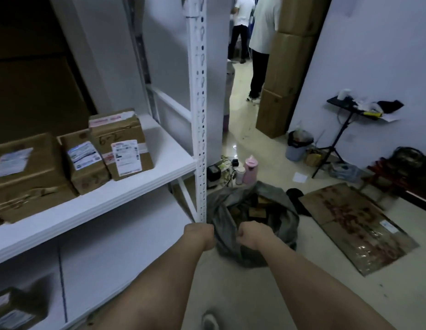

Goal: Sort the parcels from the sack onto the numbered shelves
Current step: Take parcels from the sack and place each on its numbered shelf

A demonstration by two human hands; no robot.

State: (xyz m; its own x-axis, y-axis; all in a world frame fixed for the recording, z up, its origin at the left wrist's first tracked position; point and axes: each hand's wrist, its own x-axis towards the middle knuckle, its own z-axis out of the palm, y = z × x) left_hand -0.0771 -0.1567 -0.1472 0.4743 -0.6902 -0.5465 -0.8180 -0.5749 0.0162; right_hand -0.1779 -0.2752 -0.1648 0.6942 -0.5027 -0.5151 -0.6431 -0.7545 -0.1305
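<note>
Both hands, left hand [202,232] and right hand [249,233], are clenched on the near rim of the crumpled grey fabric sack [233,210] on the floor beside the white metal shelf upright [199,129], seemingly holding it open. Brown parcels [257,209] remain inside. Three labelled brown cardboard boxes [121,144] already sit on the white shelf board [159,172], so sorting looks partly done.

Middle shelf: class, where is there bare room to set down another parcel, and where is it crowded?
Bare board lies right of the taped box, up to the white upright, and along the front edge of the middle shelf. The left is crowded: three boxes packed close together.
</note>
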